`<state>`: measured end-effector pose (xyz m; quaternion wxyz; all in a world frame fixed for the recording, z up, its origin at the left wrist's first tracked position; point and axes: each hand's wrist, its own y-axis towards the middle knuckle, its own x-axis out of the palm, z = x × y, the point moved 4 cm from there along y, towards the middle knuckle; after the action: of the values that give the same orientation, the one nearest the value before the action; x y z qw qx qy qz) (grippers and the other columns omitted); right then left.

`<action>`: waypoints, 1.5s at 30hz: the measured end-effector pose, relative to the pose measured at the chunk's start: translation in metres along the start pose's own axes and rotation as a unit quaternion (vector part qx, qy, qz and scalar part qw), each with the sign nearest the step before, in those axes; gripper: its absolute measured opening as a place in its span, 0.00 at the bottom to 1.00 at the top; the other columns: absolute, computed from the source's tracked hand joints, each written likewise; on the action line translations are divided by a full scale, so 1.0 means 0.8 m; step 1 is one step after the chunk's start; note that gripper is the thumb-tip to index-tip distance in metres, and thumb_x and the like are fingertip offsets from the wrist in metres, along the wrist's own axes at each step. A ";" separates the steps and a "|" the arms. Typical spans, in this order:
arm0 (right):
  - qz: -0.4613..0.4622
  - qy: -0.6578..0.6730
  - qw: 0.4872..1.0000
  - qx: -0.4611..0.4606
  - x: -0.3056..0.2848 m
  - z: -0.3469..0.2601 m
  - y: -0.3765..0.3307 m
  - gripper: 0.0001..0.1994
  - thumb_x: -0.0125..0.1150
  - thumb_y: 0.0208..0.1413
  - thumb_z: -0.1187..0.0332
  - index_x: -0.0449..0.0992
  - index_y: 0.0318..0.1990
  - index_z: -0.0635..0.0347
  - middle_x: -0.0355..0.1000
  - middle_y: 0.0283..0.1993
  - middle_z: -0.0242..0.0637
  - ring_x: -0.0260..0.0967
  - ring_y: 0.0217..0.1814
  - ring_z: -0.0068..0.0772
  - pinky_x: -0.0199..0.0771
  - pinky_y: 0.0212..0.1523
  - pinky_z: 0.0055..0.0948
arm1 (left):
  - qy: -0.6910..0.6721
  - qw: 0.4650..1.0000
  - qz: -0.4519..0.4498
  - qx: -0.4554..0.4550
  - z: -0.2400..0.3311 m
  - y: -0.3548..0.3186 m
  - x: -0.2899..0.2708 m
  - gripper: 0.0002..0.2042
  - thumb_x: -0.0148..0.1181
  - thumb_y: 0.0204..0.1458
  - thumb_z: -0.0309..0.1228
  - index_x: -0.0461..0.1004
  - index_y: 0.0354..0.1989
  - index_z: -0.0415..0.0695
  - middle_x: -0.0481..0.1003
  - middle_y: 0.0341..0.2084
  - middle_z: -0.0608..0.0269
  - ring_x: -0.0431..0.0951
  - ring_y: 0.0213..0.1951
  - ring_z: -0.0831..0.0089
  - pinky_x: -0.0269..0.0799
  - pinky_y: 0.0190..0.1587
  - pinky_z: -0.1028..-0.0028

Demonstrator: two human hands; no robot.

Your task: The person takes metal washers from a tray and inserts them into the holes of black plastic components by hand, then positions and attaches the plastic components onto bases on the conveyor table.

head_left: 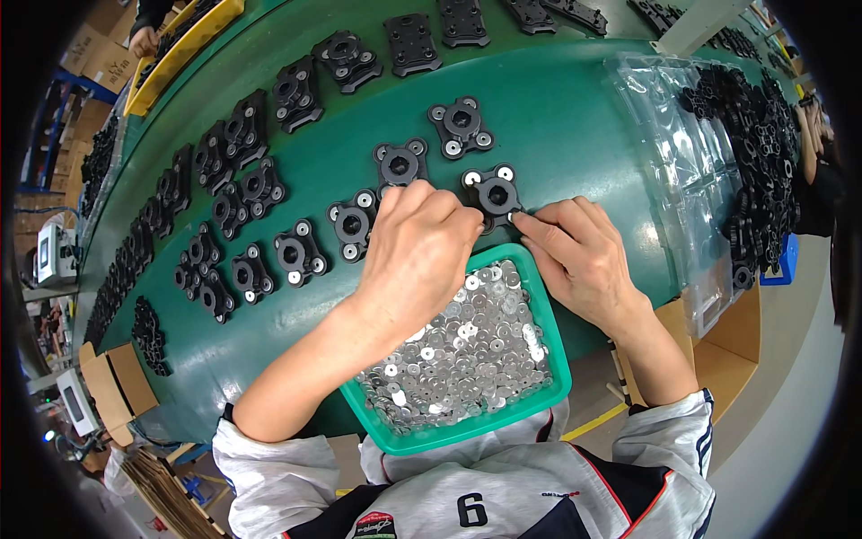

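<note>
A black plastic bracket [496,190] with a round hub and corner holes lies on the green work surface, bright metal washers in its two far corners. At its near right corner my right hand [582,256] pinches a small metal washer [513,216] between thumb and forefinger. My left hand [420,247] is closed, fingertips at the near left corner of the same bracket; what they hold, if anything, is hidden. Below both hands stands a green plastic bin [449,440] full of loose metal washers [462,355]. Another bracket [400,163] is partly covered by my left hand.
More brackets [299,253] stretch leftward in rows, and further ones [346,58] line the far side. To the right, black parts [754,162] are heaped beside clear plastic sheeting [669,171]. A yellow bin [184,54] and another person's hand [144,41] show at far left.
</note>
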<state>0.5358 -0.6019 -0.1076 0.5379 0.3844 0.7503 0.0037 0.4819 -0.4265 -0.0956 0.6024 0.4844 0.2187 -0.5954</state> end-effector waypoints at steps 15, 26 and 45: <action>0.019 -0.023 0.999 -0.015 0.003 0.003 -0.006 0.14 0.65 0.48 0.77 0.81 0.44 0.59 0.70 0.37 0.33 0.65 0.33 0.32 0.68 0.35 0.28 | 0.099 0.994 -0.007 -0.049 0.020 -0.008 0.000 0.10 0.69 0.49 0.32 0.81 0.39 0.44 0.76 0.34 0.64 0.70 0.38 0.65 0.64 0.48 0.65; -0.018 -0.138 0.989 -0.055 0.001 -0.008 -0.004 0.18 0.63 0.49 0.71 0.79 0.50 0.56 0.67 0.39 0.31 0.65 0.35 0.30 0.67 0.38 0.27 | 0.132 0.988 -0.069 0.030 0.026 -0.024 -0.003 0.27 0.65 0.51 0.48 0.76 0.53 0.39 0.75 0.45 0.60 0.69 0.46 0.63 0.60 0.56 0.60; -0.036 -0.110 0.993 -0.037 -0.001 0.003 -0.008 0.18 0.62 0.49 0.72 0.78 0.50 0.56 0.68 0.39 0.32 0.66 0.35 0.31 0.68 0.36 0.28 | 0.197 0.977 -0.070 0.050 0.032 -0.015 0.012 0.25 0.63 0.52 0.48 0.76 0.53 0.42 0.75 0.50 0.59 0.70 0.50 0.65 0.60 0.59 0.60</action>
<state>0.5340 -0.6078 -0.1104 0.6304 0.3355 0.6994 -0.0303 0.4647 -0.4513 -0.0966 0.4792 0.6050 0.3372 -0.5391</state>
